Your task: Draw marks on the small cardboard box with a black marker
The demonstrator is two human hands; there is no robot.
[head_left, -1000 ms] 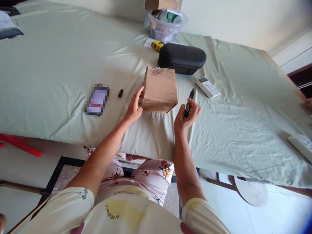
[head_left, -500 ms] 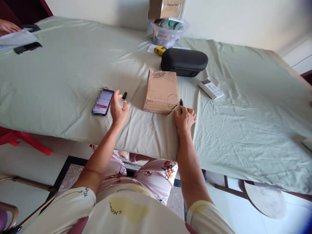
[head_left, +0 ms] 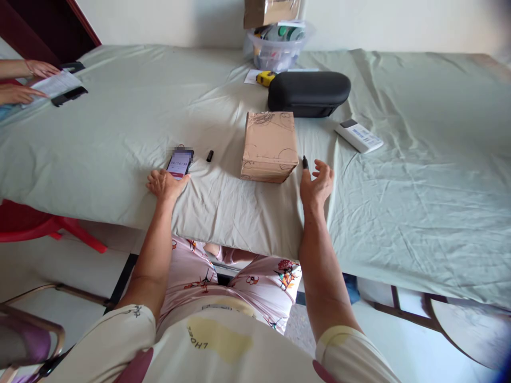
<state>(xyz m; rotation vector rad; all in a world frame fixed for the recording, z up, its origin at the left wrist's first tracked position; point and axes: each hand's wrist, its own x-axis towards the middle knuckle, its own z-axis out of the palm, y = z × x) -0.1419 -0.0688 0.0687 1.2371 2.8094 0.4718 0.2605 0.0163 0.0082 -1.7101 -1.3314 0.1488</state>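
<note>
My left hand (head_left: 165, 184) lies over the lower end of a smartphone (head_left: 180, 162) showing a timer, thumb out along the right and fingers spread on the left. My right hand (head_left: 317, 183) rests on the cloth, palm turned partly inward, fingers loosely bent and apart. Beside its thumb lies a black marker (head_left: 305, 161), its near end hidden by the hand. Between my hands sits a closed cardboard box (head_left: 270, 143) with drawn scribbles on its top and front. A small black cap (head_left: 209, 156) lies between the phone and the box.
Behind the box are a black hard case (head_left: 309, 93), a yellow tape measure (head_left: 265, 78) and a plastic tub (head_left: 277, 53) of bottles. To the right lies a white device (head_left: 360, 137). At far left, another person's hands (head_left: 24, 94) touch papers near a dark phone (head_left: 69, 96).
My left hand has moved left and down from beside the phone onto its lower end. My right hand has turned and lifted its fingers off the marker. The view has shifted slightly.
</note>
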